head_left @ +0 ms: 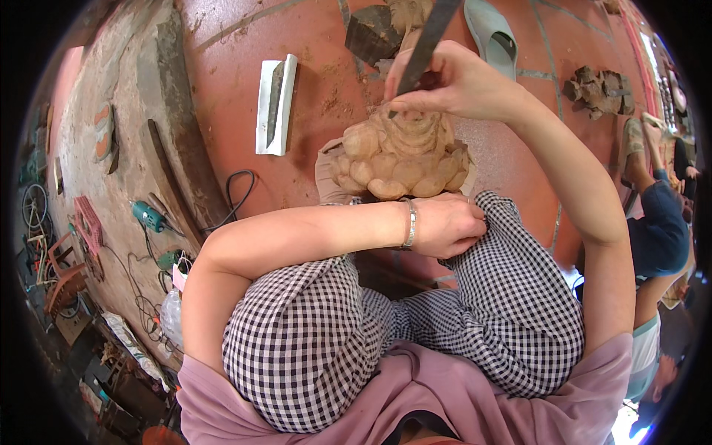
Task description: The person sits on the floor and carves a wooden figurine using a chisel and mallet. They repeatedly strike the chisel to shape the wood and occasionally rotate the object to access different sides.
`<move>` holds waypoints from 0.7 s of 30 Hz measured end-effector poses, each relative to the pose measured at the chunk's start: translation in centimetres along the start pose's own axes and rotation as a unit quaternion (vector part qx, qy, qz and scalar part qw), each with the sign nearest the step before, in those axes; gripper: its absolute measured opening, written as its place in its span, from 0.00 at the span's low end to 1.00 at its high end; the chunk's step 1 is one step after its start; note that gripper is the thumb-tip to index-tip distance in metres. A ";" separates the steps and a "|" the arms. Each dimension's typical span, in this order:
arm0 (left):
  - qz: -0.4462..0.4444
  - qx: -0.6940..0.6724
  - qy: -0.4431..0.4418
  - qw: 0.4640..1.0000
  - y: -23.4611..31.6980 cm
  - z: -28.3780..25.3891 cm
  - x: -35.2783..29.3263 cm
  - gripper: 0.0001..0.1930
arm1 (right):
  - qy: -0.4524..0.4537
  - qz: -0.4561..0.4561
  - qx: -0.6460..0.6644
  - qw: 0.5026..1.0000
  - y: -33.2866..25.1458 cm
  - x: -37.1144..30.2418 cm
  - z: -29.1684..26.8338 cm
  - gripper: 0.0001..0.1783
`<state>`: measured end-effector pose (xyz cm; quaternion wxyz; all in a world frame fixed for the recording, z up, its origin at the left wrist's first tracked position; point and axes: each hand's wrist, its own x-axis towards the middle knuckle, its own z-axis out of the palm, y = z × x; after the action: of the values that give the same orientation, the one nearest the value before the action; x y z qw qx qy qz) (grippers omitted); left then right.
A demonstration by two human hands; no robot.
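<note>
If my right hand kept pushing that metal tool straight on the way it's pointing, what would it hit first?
The right hand angles the dark metal tool down toward the person. Its tip already sits at the top of the wooden carving, so it would likely meet the carved wood first. Depth is hard to judge.

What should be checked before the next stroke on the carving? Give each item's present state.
1. Right hand grips the file: ok.
2. File tip meets the carving: cannot tell, fingers hide the tip.
3. Left hand steadies the carving's base: ok, it rests against the lower edge.
4. Carving sits firm between the knees: cannot tell.
5. Left hand lies away from the file's tip: ok, it is at the opposite end of the carving.
6. Another person sits at the right, apart from the file: ok.
</note>
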<state>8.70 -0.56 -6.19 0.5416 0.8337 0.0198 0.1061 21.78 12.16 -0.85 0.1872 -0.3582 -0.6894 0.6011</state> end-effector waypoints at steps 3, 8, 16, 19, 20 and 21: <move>0.008 0.006 0.016 1.000 -0.2 0.5 -0.2 0.07 | -0.045 -0.019 -0.043 0.998 -0.1 -1.0 -0.8 0.05; -0.002 0.004 -0.003 1.000 -0.2 0.1 -0.1 0.07 | -0.159 -0.056 -0.092 0.981 -0.4 -0.6 -0.9 0.08; 0.014 -0.010 0.014 1.000 -0.1 0.0 0.1 0.07 | -0.265 0.062 -0.258 0.927 -4.1 4.1 -0.4 0.10; 0.018 -0.015 0.018 1.000 -0.2 0.0 0.0 0.07 | -0.244 0.057 -0.237 0.939 -3.7 4.7 -0.4 0.12; 0.018 -0.017 0.019 1.000 -0.2 0.0 0.0 0.07 | -0.254 0.069 -0.214 0.941 -3.5 4.6 -0.6 0.12; 0.018 -0.017 0.023 0.999 -0.2 0.1 -0.1 0.07 | -0.262 0.082 -0.191 0.942 -3.2 4.4 -0.7 0.12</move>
<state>8.61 -0.56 -6.47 0.5535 0.8217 0.0156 0.1349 18.43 15.77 1.61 -0.1220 -0.2726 -0.7840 0.5442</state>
